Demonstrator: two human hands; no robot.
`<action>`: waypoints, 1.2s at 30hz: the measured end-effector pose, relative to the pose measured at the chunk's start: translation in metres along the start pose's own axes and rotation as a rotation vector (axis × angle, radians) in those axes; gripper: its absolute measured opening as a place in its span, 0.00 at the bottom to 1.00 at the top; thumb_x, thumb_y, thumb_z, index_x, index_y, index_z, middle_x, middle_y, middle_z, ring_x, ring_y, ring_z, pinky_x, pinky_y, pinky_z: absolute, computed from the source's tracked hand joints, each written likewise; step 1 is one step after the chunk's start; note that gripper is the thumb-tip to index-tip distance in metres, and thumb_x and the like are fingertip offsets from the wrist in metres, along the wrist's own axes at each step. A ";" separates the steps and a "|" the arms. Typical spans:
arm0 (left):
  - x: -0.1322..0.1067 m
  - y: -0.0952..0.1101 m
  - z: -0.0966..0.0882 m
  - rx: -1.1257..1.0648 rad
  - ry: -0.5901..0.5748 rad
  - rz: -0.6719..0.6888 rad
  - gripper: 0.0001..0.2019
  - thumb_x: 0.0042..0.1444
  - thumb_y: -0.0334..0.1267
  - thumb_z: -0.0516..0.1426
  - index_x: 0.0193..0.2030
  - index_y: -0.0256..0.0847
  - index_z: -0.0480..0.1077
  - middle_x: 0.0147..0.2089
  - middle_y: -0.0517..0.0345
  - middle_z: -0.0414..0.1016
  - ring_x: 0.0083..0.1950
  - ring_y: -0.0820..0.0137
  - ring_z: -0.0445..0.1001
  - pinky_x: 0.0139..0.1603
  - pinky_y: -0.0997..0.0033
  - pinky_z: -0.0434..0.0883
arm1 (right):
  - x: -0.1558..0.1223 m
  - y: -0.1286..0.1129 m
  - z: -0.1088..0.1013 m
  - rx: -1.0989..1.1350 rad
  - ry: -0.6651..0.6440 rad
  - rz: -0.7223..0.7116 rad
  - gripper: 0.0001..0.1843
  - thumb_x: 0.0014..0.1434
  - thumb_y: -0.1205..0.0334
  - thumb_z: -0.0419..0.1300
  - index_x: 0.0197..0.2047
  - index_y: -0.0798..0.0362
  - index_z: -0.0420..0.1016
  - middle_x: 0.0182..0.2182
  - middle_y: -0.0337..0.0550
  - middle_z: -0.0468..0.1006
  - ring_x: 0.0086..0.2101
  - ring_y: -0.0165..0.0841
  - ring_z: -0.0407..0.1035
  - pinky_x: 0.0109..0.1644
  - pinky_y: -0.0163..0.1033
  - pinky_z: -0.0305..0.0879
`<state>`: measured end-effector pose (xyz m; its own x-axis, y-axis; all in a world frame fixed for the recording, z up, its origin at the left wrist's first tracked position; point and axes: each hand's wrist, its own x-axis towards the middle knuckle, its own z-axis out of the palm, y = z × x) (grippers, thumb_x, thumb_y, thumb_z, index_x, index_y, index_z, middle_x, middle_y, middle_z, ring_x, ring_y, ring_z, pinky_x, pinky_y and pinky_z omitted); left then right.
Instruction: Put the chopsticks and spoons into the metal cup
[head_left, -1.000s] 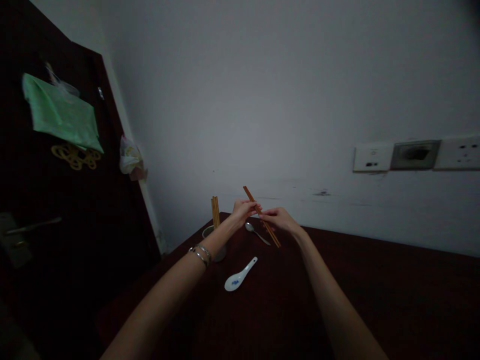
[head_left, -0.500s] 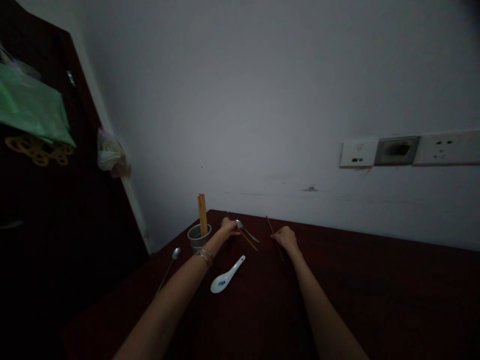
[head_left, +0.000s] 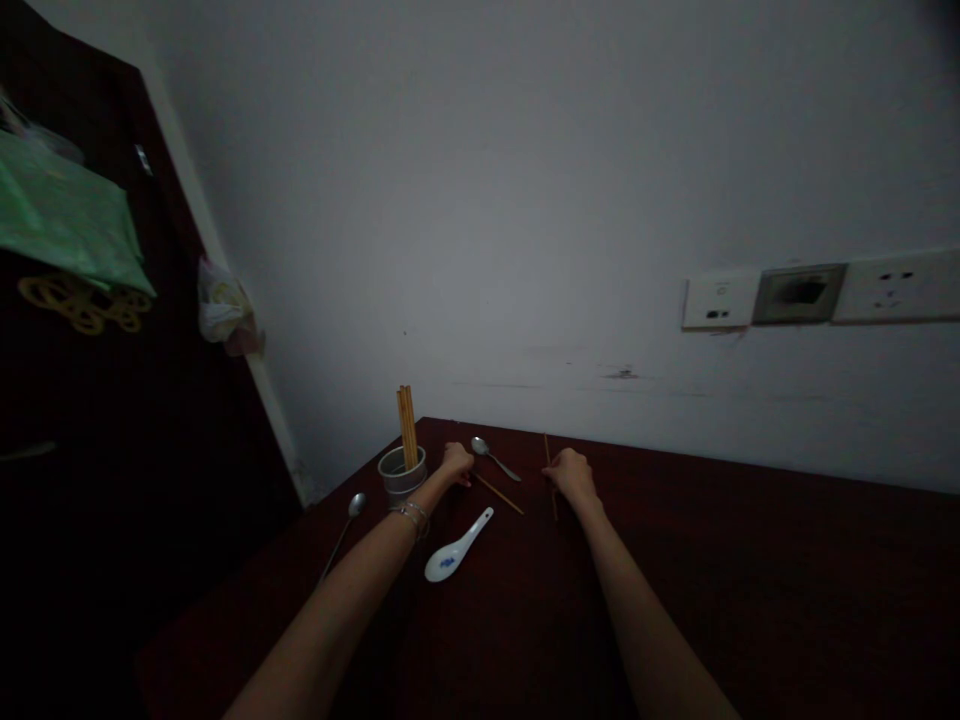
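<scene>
My left hand point(head_left: 455, 464) is closed around one end of a wooden chopstick point(head_left: 499, 493), whose other end points right and toward me. Just beyond it lies a metal spoon point(head_left: 495, 458). In my right hand point(head_left: 571, 474) a second chopstick point(head_left: 547, 447) is pinched, pointing away toward the wall. A white ceramic soup spoon point(head_left: 457, 547) with a blue mark lies nearer me, between my forearms. Left of my left hand stands a grey cup point(head_left: 402, 475) with several upright chopsticks point(head_left: 407, 425) in it. A long-handled metal spoon point(head_left: 345, 530) lies partly behind my left forearm.
The dark red table point(head_left: 720, 540) meets a pale wall point(head_left: 525, 220) at its back edge. Sockets and a switch plate point(head_left: 799, 295) sit on the wall at right. A dark door point(head_left: 90, 420) at left carries hanging bags point(head_left: 225, 305).
My left hand and its chopstick have shifted slightly down, away from the metal spoon. The chopstick in my right hand has turned more upright in the view.
</scene>
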<state>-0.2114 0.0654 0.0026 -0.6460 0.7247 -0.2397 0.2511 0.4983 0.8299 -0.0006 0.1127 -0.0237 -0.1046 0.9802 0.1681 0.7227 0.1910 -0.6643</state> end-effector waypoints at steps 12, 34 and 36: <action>-0.040 0.012 -0.010 0.348 0.151 0.403 0.10 0.40 0.29 0.59 0.33 0.36 0.65 0.39 0.39 0.71 0.49 0.51 0.68 0.48 0.56 0.61 | 0.004 0.013 0.008 0.637 -0.079 0.128 0.08 0.48 0.62 0.59 0.22 0.57 0.68 0.10 0.38 0.69 0.14 0.30 0.68 0.16 0.30 0.65; -0.027 0.038 -0.163 -0.173 0.223 0.466 0.32 0.44 0.40 0.60 0.55 0.32 0.53 0.51 0.38 0.64 0.50 0.59 0.66 0.48 0.63 0.63 | 0.014 0.028 0.013 0.977 0.026 0.137 0.12 0.48 0.57 0.59 0.28 0.59 0.70 0.13 0.39 0.71 0.14 0.29 0.67 0.19 0.32 0.68; -0.023 0.027 -0.167 -0.310 -0.033 0.429 0.27 0.46 0.40 0.60 0.52 0.33 0.57 0.47 0.41 0.68 0.43 0.64 0.70 0.44 0.65 0.66 | 0.014 0.028 0.013 0.976 0.025 0.142 0.11 0.48 0.58 0.59 0.28 0.59 0.70 0.13 0.39 0.71 0.14 0.29 0.67 0.19 0.32 0.68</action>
<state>-0.3098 -0.0171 0.1148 -0.5074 0.8498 0.1427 0.2600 -0.0069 0.9656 0.0095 0.1322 -0.0496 -0.0374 0.9981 0.0481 -0.1548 0.0418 -0.9871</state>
